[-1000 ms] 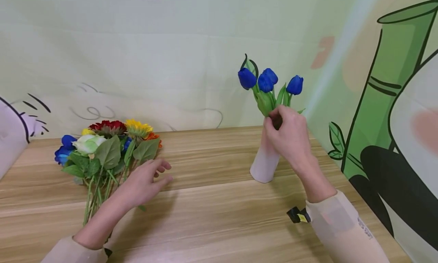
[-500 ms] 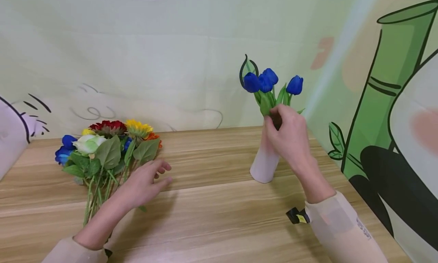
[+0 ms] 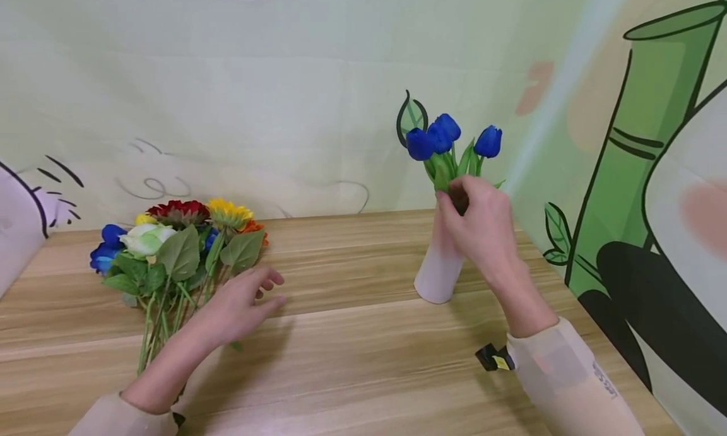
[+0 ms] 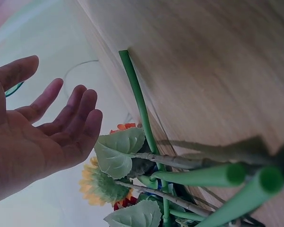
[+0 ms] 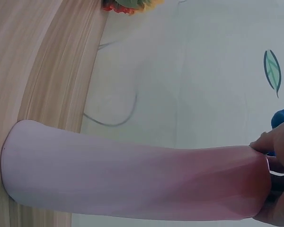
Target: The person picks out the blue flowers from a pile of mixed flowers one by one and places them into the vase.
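Note:
A slim white-to-pink vase [image 3: 439,272] stands upright on the table with several blue tulips [image 3: 488,141] rising from its mouth. My right hand [image 3: 479,218] is at the vase's rim, thumb and forefinger pinching the leftmost blue tulip [image 3: 420,144] low on its green stem. In the right wrist view, the fingertips [image 5: 261,143] lie right at the rim of the vase [image 5: 132,175]; the stem inside is hidden. My left hand [image 3: 241,303] hovers with loosely bent fingers, holding nothing, beside a pile of mixed flowers [image 3: 182,253]. Green cut stems [image 4: 139,99] show below it in the left wrist view.
The pile at the left has a white rose [image 3: 149,238], a dark red flower [image 3: 178,212] and a yellow sunflower [image 3: 229,212]. The wooden table [image 3: 352,360] ends at a cartoon-printed backdrop [image 3: 312,108]. A small black-and-yellow piece [image 3: 495,357] sits by the right sleeve.
The leftmost tulip's bloom has moved down and slightly right, closer to the neighbouring blooms. The right hand has barely shifted, and the left hand stays where it was.

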Demonstrator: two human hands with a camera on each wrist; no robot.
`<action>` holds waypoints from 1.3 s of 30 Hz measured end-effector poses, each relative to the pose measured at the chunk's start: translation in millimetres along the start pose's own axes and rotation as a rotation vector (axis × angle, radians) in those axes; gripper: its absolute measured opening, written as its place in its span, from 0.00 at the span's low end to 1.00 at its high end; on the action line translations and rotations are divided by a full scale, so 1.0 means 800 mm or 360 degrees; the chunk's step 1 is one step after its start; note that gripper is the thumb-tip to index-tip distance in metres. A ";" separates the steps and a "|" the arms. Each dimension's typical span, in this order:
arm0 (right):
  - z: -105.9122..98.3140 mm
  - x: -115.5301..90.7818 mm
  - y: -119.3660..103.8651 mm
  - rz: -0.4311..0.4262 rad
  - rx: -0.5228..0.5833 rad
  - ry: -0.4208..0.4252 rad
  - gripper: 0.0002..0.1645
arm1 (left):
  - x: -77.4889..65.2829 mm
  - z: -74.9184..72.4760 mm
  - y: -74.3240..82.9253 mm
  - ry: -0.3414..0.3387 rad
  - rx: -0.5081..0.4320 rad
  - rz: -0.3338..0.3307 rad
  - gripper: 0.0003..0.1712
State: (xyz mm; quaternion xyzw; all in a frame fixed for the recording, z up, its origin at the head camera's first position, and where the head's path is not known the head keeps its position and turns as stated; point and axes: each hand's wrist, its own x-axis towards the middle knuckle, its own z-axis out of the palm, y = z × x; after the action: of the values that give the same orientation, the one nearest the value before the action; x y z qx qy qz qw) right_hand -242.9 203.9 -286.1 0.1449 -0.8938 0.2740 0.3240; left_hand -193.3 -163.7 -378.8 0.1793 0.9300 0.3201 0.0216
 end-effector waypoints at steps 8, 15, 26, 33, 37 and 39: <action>0.000 -0.003 0.001 0.0005 -0.0027 -0.0006 0.09 | -0.001 0.000 0.001 -0.0021 0.0003 -0.0018 0.18; 0.001 -0.006 0.000 0.0034 0.0085 0.0029 0.15 | -0.002 -0.001 0.000 -0.0046 0.0003 -0.0029 0.19; 0.002 -0.010 -0.012 -0.0219 0.0103 0.0278 0.27 | -0.002 -0.002 0.000 -0.0050 -0.0003 -0.0035 0.19; 0.006 -0.021 -0.023 -0.0493 0.0042 0.0200 0.21 | -0.002 -0.001 -0.001 -0.0055 0.0013 -0.0033 0.18; 0.012 -0.033 -0.033 -0.0560 0.0019 -0.0021 0.19 | -0.002 -0.002 -0.001 -0.0048 0.0015 -0.0030 0.18; 0.019 -0.039 -0.036 -0.0575 0.0019 -0.0132 0.18 | -0.002 -0.002 -0.001 -0.0040 0.0016 -0.0028 0.19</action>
State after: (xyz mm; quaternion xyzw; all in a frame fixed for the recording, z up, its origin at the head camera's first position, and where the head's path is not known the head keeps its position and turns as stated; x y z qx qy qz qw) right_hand -214.7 174.4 -305.2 0.3162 -0.8642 0.2105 0.3299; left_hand -192.7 -165.6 -378.2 0.1751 0.9328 0.3129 0.0353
